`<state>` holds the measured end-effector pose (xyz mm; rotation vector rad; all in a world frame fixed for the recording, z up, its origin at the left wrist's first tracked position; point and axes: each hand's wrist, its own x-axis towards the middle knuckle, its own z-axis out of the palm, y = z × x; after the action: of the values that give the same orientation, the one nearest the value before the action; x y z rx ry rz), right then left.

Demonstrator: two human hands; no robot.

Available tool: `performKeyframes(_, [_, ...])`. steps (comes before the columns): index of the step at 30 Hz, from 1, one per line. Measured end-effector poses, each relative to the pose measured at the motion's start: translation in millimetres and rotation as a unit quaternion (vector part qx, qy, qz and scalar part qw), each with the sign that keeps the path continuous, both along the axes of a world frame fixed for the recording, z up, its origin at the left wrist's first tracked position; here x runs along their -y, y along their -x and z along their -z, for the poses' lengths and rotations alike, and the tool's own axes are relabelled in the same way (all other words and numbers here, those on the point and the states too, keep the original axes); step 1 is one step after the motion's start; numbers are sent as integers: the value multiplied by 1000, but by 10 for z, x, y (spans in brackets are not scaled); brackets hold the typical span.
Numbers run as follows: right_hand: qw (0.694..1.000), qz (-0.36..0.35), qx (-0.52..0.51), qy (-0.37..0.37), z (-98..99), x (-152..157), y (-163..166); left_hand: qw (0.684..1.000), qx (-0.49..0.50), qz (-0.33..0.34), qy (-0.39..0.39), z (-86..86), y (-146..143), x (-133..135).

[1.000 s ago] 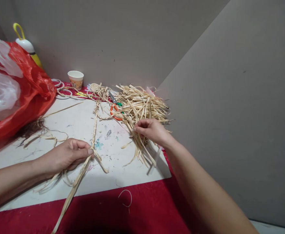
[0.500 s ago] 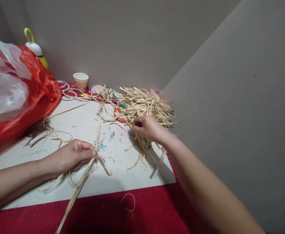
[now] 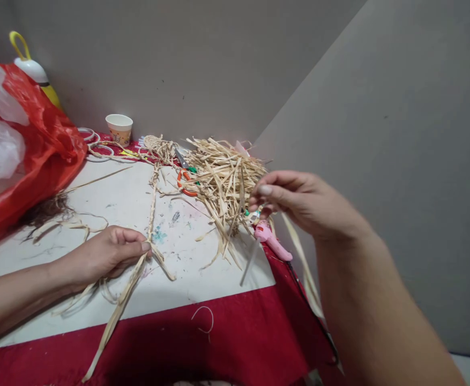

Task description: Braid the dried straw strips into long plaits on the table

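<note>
My left hand (image 3: pixel 116 252) rests low over the white sheet, thumb and finger pinching the lower end of a thin straw braid (image 3: pixel 151 206). Loose straw ends (image 3: pixel 118 311) fan out below that pinch, one long one reaching past the sheet's edge. My right hand (image 3: pixel 295 201) is raised at the right with its fingers closed on a straw strip (image 3: pixel 303 257), whose long end hangs down beside the wrist. Behind it lies a heaped pile of dry straw strips (image 3: pixel 226 171).
Scissors with an orange handle (image 3: pixel 184 182) lie against the pile. A pink glue gun (image 3: pixel 273 241) with a cord is at the right edge. Along the back stand a paper cup (image 3: pixel 119 128) and a yellow-and-white bottle (image 3: pixel 37 75). A red plastic bag (image 3: pixel 53 139) bulges at the left.
My right hand has moved right and toward me from the pile, bringing a straw strip with it. The glue gun now shows. My left hand keeps its pinch on the braid.
</note>
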<state>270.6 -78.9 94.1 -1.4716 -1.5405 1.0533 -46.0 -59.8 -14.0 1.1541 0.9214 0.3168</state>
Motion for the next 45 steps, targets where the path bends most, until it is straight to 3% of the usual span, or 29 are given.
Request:
performKeyframes(3, [998,4,3,70,261,1,-30,1000,6,-1,10,15,2,-8])
performKeyframes(6, [990,-32,121,61,427,9,-58,1000,3,-1,14,3,1,-5])
performKeyframes(11, [929,-168,327,44,599,91,-146,1000,5,0,17,-25,-4,7])
performKeyframes(14, [907,-205,368,20,731,137,-171,1000,5,5,16,-19,-4,4])
performKeyframes(18, [926,-198,321,-9,779,127,-159,1000,10,5,15,-1,8,-1])
performKeyframes(22, [965,-122,232,-12,586,116,-130,1000,5,6,11,6,24,9])
performKeyframes(26, [1000,-18,-23,9,262,214,-63,1000,10,2,6,-2,18,15])
performKeyframes(28, [986,13,-160,35,110,256,6,1000,11,1,7,-7,10,14])
performKeyframes(30, [972,1,-219,81,32,241,104,1000,13,-1,7,-9,2,11])
performKeyframes(32, [970,-35,-197,138,75,151,229,1000,16,-2,8,-10,-2,10])
performKeyframes(34, [974,-69,-121,177,236,6,367,1000,19,-3,12,-11,-3,12])
performKeyframes(37, [982,-120,-14,148,536,-213,531,1000,23,-4,11,-13,2,17])
performKeyframes(40, [995,-88,-9,55,668,-333,553,1000,28,-2,7,-12,5,16])
performKeyframes(45, [995,46,82,-20,598,-322,390,1000,27,-2,14,6,8,3])
